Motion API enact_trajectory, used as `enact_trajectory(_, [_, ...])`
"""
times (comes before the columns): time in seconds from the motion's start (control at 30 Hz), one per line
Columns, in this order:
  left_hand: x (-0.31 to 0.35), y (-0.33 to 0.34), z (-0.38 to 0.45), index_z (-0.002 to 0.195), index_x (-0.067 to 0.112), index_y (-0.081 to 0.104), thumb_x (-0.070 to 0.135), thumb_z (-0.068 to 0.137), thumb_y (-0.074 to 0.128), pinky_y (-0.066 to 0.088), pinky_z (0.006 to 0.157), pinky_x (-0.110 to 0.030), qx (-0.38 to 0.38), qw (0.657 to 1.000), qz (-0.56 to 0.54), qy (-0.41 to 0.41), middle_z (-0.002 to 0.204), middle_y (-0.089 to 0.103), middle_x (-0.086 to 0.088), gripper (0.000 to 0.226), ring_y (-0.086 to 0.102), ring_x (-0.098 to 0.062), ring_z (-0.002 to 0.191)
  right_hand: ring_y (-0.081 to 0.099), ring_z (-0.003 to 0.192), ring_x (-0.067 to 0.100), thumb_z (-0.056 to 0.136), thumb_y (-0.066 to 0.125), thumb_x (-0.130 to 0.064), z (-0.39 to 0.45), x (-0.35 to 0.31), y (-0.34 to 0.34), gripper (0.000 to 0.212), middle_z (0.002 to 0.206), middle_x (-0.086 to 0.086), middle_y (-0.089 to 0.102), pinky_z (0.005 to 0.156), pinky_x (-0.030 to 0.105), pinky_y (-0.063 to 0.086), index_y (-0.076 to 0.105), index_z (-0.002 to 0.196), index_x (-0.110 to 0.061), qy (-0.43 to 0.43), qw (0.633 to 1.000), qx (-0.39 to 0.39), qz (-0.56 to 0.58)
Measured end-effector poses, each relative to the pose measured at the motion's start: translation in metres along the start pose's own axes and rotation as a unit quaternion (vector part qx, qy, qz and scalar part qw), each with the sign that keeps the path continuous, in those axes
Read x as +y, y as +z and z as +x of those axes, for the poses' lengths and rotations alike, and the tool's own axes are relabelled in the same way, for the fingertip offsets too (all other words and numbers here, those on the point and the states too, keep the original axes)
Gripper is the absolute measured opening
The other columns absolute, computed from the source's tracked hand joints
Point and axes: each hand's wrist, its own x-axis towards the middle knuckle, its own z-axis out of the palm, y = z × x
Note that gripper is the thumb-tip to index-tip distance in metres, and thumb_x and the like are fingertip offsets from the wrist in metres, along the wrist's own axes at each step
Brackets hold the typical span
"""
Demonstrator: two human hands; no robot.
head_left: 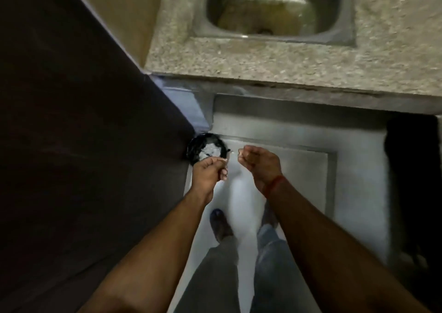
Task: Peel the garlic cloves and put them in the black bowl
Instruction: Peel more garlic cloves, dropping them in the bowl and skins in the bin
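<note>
Blurred view looking straight down. Left hand [209, 174] curled, fingertips pinched on something small and pale, too blurred to name, so no long axis or heading to read. Right hand [259, 163] curled likewise, knuckles up, red thread [275, 184] at the wrist; whether holding anything, cannot tell. Black bowl [206, 148] on the floor [275, 145] just beyond the left hand, against a dark panel [83, 121], whitish bits inside. Stone counter [263, 61] and steel sink [275, 9] ahead. Shoes [220, 224] below, between the forearms.

A pale floor [275, 133] carries a black container [193, 146] holding whitish scraps.
</note>
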Motion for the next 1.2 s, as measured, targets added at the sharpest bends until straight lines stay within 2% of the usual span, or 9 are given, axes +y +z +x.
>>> enact_trajectory(0.17, [-0.035,-0.057,0.095,0.090,-0.002,0.068,-0.008,0.094,0.057,0.050,0.051,-0.027,0.050,0.996,-0.058,-0.037,0.067,0.063,-0.011,0.013,0.054,-0.018,0.055,0.075,0.072,0.023,0.087,0.063,0.019,0.098,0.074,0.041,0.016,0.078,0.014,0.076,0.070,0.028,0.062,0.068,0.092,0.005,0.036,0.997,-0.024,-0.068])
enact_trajectory(0.43, [-0.132,-0.099,0.256,0.092,-0.003,0.068,-0.010,0.096,0.053,0.057,0.054,-0.028,0.125,0.980,-0.125,-0.090,0.066,0.071,-0.008,0.017,0.067,-0.017,0.054,0.074,0.084,0.021,0.083,0.065,0.022,0.253,0.192,0.047,0.027,0.087,0.014,0.077,0.082,0.033,0.062,0.076,0.090,-0.002,0.001,0.961,-0.048,-0.271])
enact_trajectory(0.6, [-0.182,-0.101,0.324,0.094,-0.007,0.067,-0.013,0.093,0.040,0.058,0.055,-0.029,0.145,0.962,-0.186,-0.135,0.083,0.071,-0.019,0.028,0.069,-0.023,0.061,0.072,0.103,0.022,0.084,0.056,0.013,0.310,0.258,0.031,0.039,0.104,0.007,0.077,0.097,0.042,0.058,0.079,0.101,-0.013,-0.058,0.875,-0.157,-0.455])
enact_trajectory(0.7, [-0.201,-0.102,0.351,0.090,-0.001,0.065,-0.002,0.098,0.033,0.052,0.046,-0.024,0.158,0.946,-0.218,-0.179,0.074,0.070,-0.013,0.032,0.058,-0.015,0.045,0.066,0.117,0.020,0.088,0.049,0.000,0.333,0.284,0.011,0.045,0.121,0.006,0.072,0.109,0.031,0.049,0.070,0.126,-0.010,-0.065,0.773,-0.264,-0.572])
enact_trajectory(0.83, [-0.220,-0.107,0.372,0.111,-0.005,0.065,0.017,0.103,0.031,0.060,0.061,-0.030,0.143,0.920,-0.296,-0.216,0.101,0.073,-0.021,0.041,0.072,-0.020,0.063,0.046,0.140,0.036,0.101,0.047,-0.007,0.362,0.288,-0.009,0.043,0.146,0.021,0.053,0.115,0.032,0.034,0.050,0.144,-0.001,-0.042,0.653,-0.209,-0.727])
enact_trajectory(0.93, [-0.226,-0.109,0.376,0.115,-0.003,0.064,0.014,0.100,0.036,0.056,0.059,-0.029,0.166,0.917,-0.292,-0.215,0.093,0.070,-0.015,0.035,0.067,-0.019,0.059,0.033,0.151,0.029,0.102,0.045,-0.016,0.355,0.295,-0.009,0.053,0.158,0.016,0.042,0.125,0.032,0.023,0.040,0.155,-0.007,-0.114,0.644,-0.276,-0.705])
enact_trajectory(1.03, [-0.224,-0.106,0.378,0.094,-0.002,0.069,0.011,0.093,0.044,0.054,0.057,-0.028,0.173,0.923,-0.266,-0.218,0.081,0.071,-0.013,0.028,0.067,-0.021,0.063,0.038,0.147,0.026,0.102,0.037,-0.038,0.347,0.304,-0.013,0.061,0.159,0.008,0.042,0.121,0.041,0.033,0.029,0.161,-0.025,-0.095,0.633,-0.341,-0.688])
enact_trajectory(1.13, [-0.212,-0.101,0.369,0.098,0.007,0.063,0.013,0.099,0.040,0.046,0.049,-0.026,0.133,0.928,-0.277,-0.210,0.073,0.062,-0.004,0.024,0.052,-0.015,0.047,0.043,0.142,0.032,0.106,0.041,-0.029,0.356,0.295,-0.019,0.051,0.159,0.009,0.039,0.115,0.040,0.038,0.038,0.157,-0.030,-0.060,0.615,-0.251,-0.745])
enact_trajectory(1.2, [-0.208,-0.101,0.365,0.116,0.004,0.064,0.009,0.104,0.035,0.056,0.058,-0.031,0.128,0.935,-0.274,-0.187,0.091,0.073,-0.008,0.032,0.070,-0.018,0.066,0.034,0.149,0.029,0.107,0.041,-0.022,0.354,0.287,-0.015,0.052,0.167,0.007,0.026,0.119,0.036,0.033,0.035,0.159,-0.024,-0.115,0.623,-0.201,-0.747])
